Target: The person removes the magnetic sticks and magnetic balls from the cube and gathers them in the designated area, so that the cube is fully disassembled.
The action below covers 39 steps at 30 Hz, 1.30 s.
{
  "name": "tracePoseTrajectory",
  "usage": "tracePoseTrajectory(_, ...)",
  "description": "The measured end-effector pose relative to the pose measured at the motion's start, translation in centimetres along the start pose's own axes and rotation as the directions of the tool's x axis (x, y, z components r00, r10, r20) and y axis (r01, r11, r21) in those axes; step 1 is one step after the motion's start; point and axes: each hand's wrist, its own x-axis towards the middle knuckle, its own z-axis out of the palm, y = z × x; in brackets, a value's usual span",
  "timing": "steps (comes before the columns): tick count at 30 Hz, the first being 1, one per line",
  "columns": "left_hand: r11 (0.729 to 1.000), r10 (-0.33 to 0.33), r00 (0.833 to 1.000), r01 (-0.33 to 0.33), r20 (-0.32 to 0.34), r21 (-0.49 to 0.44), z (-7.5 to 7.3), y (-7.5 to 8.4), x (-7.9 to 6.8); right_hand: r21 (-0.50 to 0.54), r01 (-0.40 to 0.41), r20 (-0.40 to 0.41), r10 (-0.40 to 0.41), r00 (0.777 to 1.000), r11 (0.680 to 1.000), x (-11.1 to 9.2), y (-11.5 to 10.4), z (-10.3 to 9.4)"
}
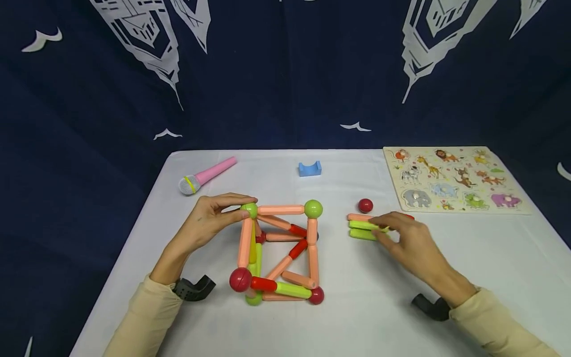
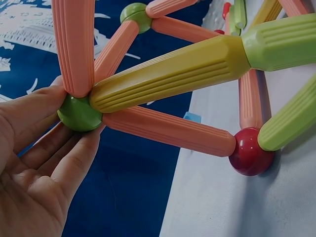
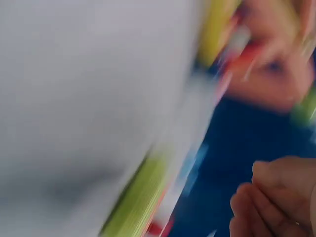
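My left hand [image 1: 214, 216] pinches a green ball [image 2: 80, 113] between thumb and fingers, at the upper left corner of a frame built from ball joints and ribbed rods. Pink rods [image 1: 280, 210] and a yellow rod [image 2: 173, 74] meet at that ball. Another green ball [image 1: 314, 208] forms the upper right corner, and red balls [image 1: 241, 279] sit at the lower corners. My right hand [image 1: 408, 238] is over several loose rods, fingertips near a light green rod [image 1: 362, 225]. In the blurred right wrist view, nothing shows between its loosely bent fingers [image 3: 284, 177].
A loose red ball [image 1: 365, 206] lies behind the rods. A wooden animal puzzle board [image 1: 459, 191] is at the back right. A blue notched block [image 1: 310, 169] and a pink toy microphone [image 1: 207, 175] lie along the back of the white table [image 1: 357, 317].
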Motion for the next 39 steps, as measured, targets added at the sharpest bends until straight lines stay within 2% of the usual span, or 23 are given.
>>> tracePoseTrajectory(2, 1.0, 0.001, 1.0, -0.001, -0.002, -0.002, -0.1, 0.0, 0.0, 0.088, 0.052, 0.062, -0.058, 0.996, 0.995, -0.1, -2.9, 0.6)
tracePoseTrajectory(5, 1.0, -0.005, 1.0, 0.005, -0.001, -0.007, -0.1, 0.0, 0.0, 0.229, 0.075, 0.149, -0.111, 0.983, 0.971, -0.9, -6.3, 1.8)
tracePoseTrajectory(8, 1.0, -0.009, 1.0, 0.009, 0.001, -0.008, -0.1, 0.1, 0.0, 0.351, 0.09, 0.178, -0.161, 0.971, 0.932, -1.9, -8.2, 3.1)
tracePoseTrajectory(10, 1.0, -0.008, 1.0, 0.008, 0.003, -0.011, -0.1, 0.1, 0.1, 0.394, 0.107, 0.172, -0.187, 0.967, 0.913, -2.5, -8.8, 3.9)
tracePoseTrajectory(12, 1.0, -0.007, 1.0, 0.007, 0.004, -0.011, -0.1, 0.1, 0.1, 0.405, 0.128, 0.152, -0.205, 0.967, 0.905, -3.0, -9.2, 4.6)
tracePoseTrajectory(19, 1.0, -0.014, 1.0, 0.014, -0.001, 0.001, -0.1, 0.2, 0.1, 0.37, 0.184, 0.09, -0.232, 0.968, 0.911, -3.5, -9.6, 5.6)
tracePoseTrajectory(26, 1.0, -0.023, 1.0, 0.023, -0.003, -0.005, 0.0, 0.1, 0.0, 0.321, 0.33, 0.02, -0.355, 0.935, 0.888, -3.3, -9.4, 5.9)
tracePoseTrajectory(28, 1.0, -0.024, 1.0, 0.024, -0.004, -0.011, 0.0, 0.1, 0.0, 0.315, 0.344, 0.005, -0.364, 0.932, 0.885, -3.4, -9.3, 5.9)
tracePoseTrajectory(31, 1.0, -0.022, 1.0, 0.022, -0.003, -0.016, 0.0, 0.0, 0.0, 0.359, 0.3, -0.016, -0.315, 0.949, 0.884, -3.6, -9.1, 5.7)
tracePoseTrajectory(33, 1.0, -0.019, 1.0, 0.019, -0.003, -0.018, 0.1, 0.0, 0.0, 0.416, 0.228, -0.021, -0.242, 0.97, 0.88, -3.7, -8.9, 5.3)
tracePoseTrajectory(36, 1.0, -0.014, 1.0, 0.014, -0.001, -0.02, 0.0, 0.0, 0.0, 0.498, 0.072, 0.008, -0.088, 0.996, 0.864, -4.1, -8.4, 4.2)
tracePoseTrajectory(39, 1.0, -0.008, 1.0, 0.008, 0.0, -0.022, 0.0, -0.1, 0.1, 0.565, -0.097, 0.081, 0.062, 0.995, 0.819, -4.4, -7.5, 2.7)
